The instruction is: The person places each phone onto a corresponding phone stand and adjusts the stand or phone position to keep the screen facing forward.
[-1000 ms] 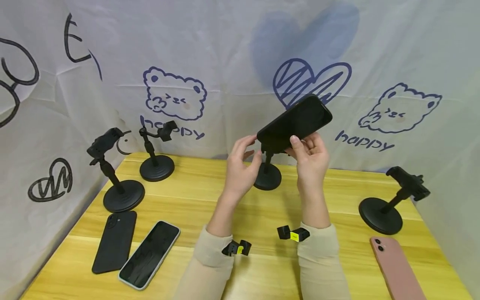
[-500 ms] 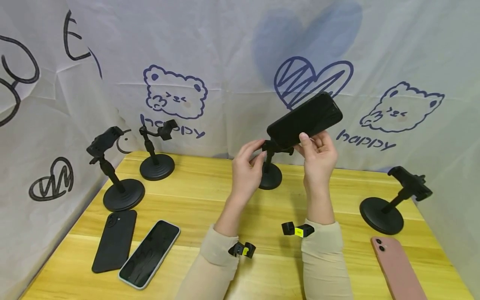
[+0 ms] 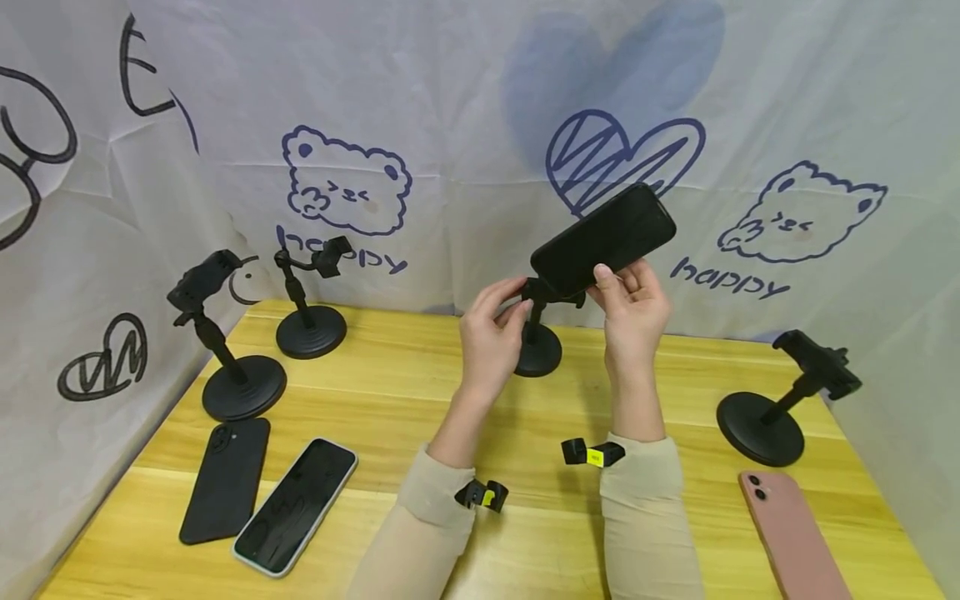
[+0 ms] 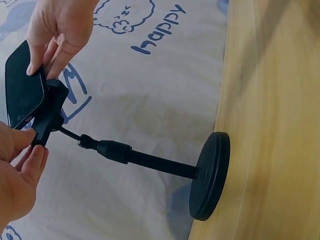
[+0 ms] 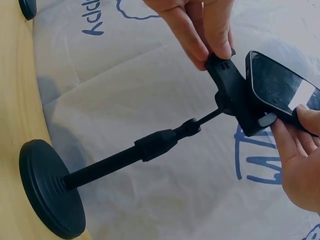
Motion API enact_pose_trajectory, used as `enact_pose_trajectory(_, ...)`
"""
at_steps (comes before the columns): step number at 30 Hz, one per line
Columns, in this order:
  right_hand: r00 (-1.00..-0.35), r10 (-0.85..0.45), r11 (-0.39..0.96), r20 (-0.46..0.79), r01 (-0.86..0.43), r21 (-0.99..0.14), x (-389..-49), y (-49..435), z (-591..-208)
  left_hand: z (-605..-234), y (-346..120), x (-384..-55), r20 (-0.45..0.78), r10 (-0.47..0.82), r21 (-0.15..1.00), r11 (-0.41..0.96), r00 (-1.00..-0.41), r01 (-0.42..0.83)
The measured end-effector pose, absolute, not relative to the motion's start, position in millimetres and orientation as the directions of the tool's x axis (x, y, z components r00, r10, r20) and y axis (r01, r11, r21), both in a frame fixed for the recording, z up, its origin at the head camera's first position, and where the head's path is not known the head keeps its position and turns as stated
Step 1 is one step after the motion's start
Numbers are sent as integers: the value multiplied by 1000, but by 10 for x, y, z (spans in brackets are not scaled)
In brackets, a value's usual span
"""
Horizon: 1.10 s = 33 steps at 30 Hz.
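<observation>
Phone point(image 3: 604, 242), black and rectangular, tilts at the top of the black round-based stand point(image 5: 115, 165), pinched in my right hand point(image 3: 636, 315); my left hand point(image 3: 490, 342) pinches the stand's black clamp point(image 5: 234, 92). I judge the phone positioned, not yet seated.

Yellowish wood-grain bench point(image 3: 405, 400), with a wrinkly whitish sheet point(image 3: 472, 100) hanging right behind its back edge. Big soft blue heart point(image 3: 600, 100) up there, a scribbled outline heart point(image 3: 588, 158) just under it, plus a doodled "happy" bear point(image 3: 347, 179) toward each back corner. Black scrawls point(image 3: 102, 358) past the left edge, faint shadows on the wood.
</observation>
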State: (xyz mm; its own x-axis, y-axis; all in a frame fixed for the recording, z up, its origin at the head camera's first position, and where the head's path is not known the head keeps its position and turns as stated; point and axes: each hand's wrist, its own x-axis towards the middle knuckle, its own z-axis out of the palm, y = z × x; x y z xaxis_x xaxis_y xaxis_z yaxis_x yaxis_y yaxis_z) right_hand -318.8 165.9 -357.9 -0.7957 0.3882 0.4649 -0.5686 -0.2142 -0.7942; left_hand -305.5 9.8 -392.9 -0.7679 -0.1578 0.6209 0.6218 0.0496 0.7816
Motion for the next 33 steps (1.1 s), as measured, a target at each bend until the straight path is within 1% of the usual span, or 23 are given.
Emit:
enact_pose_trajectory(6, -834, 343, -179, 431, -509, -842, -3222, 1677, -3628, -3943, 79, -3106, 644, -162, 762, 47, -748, 646)
enact_pose_trajectory(12, -842, 311, -115, 442, -495, -861, -3231, 1687, -3662, -3947, 75, -3132, 640, -168, 765, 52, -750, 641)
enact_pose_trajectory(16, -840, 296, -93, 454, -499, -862, -3221, 1691, -3662, -3940, 81, -3132, 632, -166, 773, 61, -757, 632)
enact_pose_trajectory(22, -831, 235, -131, 505, -542, -830, -3226, 1670, -3689, -3933, 82, -3133, 623, -165, 781, 69, -765, 621)
enact_pose_trajectory(33, -804, 212, -55, 555, -577, -815, -3275, 1638, -3752, -3926, 79, -3121, 588, -141, 809, 104, -796, 579)
